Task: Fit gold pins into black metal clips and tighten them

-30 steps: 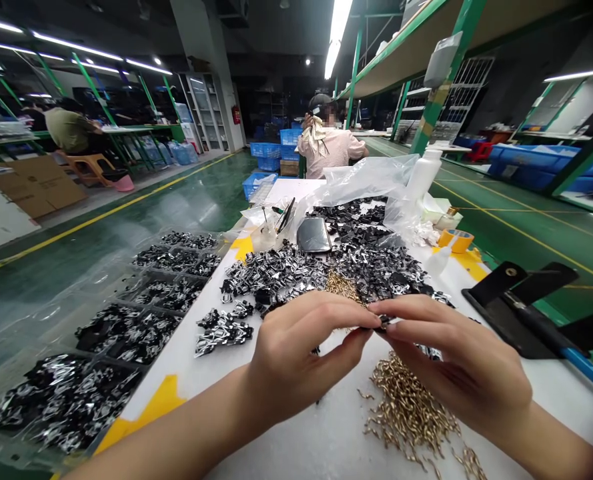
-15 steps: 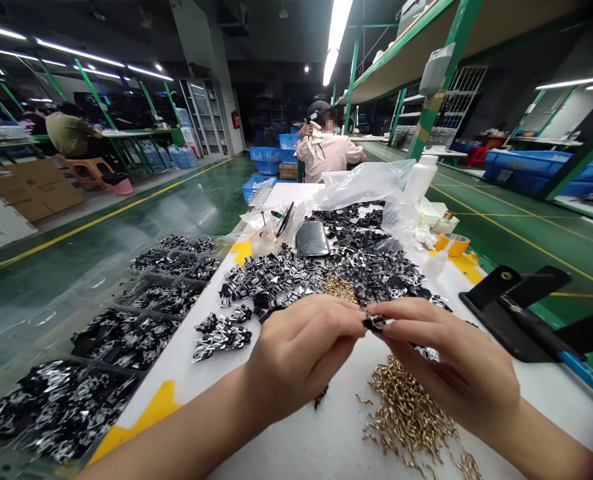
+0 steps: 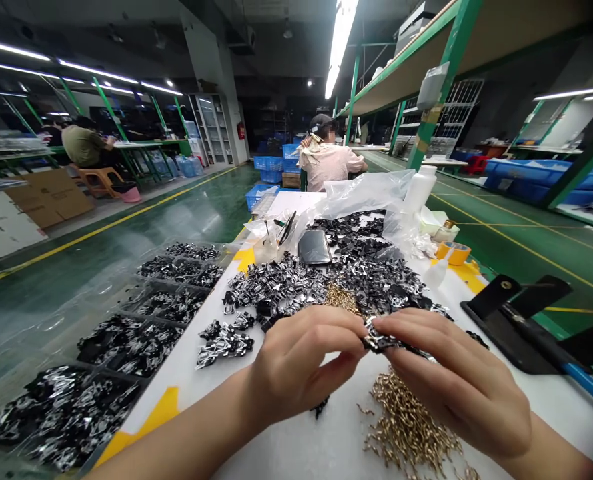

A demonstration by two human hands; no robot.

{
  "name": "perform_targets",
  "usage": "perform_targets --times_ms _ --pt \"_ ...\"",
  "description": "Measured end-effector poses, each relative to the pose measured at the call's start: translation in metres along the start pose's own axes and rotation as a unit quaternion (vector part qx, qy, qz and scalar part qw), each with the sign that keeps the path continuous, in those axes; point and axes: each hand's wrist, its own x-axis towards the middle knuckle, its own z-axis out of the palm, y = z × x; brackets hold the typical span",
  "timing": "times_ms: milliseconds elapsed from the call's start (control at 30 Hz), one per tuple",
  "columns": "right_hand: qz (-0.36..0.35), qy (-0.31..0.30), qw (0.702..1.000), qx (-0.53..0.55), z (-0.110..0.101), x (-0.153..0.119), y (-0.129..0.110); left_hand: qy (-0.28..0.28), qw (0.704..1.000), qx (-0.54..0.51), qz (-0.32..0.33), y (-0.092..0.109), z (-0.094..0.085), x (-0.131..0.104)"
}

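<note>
My left hand (image 3: 309, 357) and my right hand (image 3: 456, 377) meet over the white tabletop (image 3: 276, 440), both closed. Their fingertips pinch a small black-and-silver part (image 3: 376, 341) between them; the fingers hide much of it. Below my right hand lies a heap of small bent brass-coloured pieces (image 3: 409, 423). A smaller brass heap (image 3: 341, 299) shows just beyond my fingertips. Behind it spreads a wide pile of black-and-silver parts (image 3: 281, 283), with a little cluster of the same parts (image 3: 223, 343) left of my left hand.
A divided clear tray (image 3: 109, 370) of similar parts stands along the left edge. A dark phone-like slab (image 3: 315, 247) lies amid the pile. To the right are a black metal fixture with a blue handle (image 3: 526, 327), orange tape (image 3: 453, 253) and a white bottle (image 3: 420, 189). A person (image 3: 326, 160) sits ahead.
Both hands sit slightly lower in view, still together at the small part. More silver shows at my fingertips now. The whole scene has shifted a little as my head moved.
</note>
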Motion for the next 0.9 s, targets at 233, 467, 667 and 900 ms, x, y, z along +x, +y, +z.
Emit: perform_targets --times_ms 233,467,667,900 --pt "-0.022 -0.027 0.999 -0.021 -0.0022 -0.0062 -0.0003 -0.004 0.999 0.036 0.026 0.0031 -0.0018 0.0002" --pt "-0.038 -0.011 0.998 -0.043 -0.0033 -0.0032 -0.0018 -0.042 0.997 0.055 0.029 0.008 -0.0082 0.0009" --pt "-0.039 -0.029 0.999 -0.02 -0.0031 -0.005 -0.0004 -0.046 0.998 0.036 0.02 0.0086 -0.0065 0.0016" --pt "-0.045 -0.04 0.998 -0.001 -0.0031 -0.0078 0.0045 -0.023 1.0 0.005 0.006 0.0057 -0.0011 0.0055"
